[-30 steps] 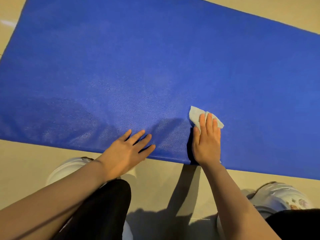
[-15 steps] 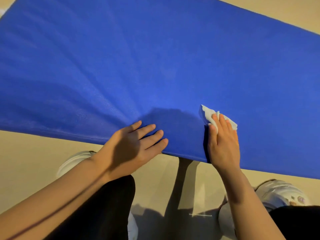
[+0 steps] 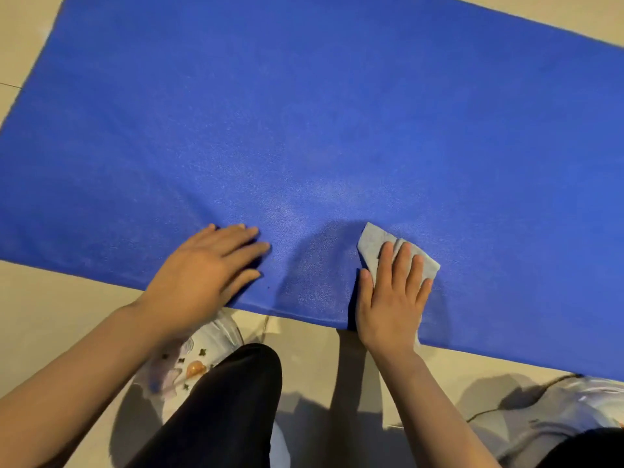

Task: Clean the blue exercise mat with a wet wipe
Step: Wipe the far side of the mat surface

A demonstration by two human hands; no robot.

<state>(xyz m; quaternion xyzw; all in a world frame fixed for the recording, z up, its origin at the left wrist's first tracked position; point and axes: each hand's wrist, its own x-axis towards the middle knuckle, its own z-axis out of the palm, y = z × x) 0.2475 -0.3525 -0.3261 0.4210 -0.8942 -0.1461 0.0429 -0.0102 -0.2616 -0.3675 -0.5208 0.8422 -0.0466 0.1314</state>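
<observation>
Pale beige floor tiles (image 3: 50, 305) are showing on every visible side, with a dark grout line (image 3: 10, 85) running at the far left. Light from above is casting soft grey shadows (image 3: 304, 420) onto the tiles nearest the camera. A thin dark cord (image 3: 499, 408) is trailing across the floor right of those shadows
</observation>
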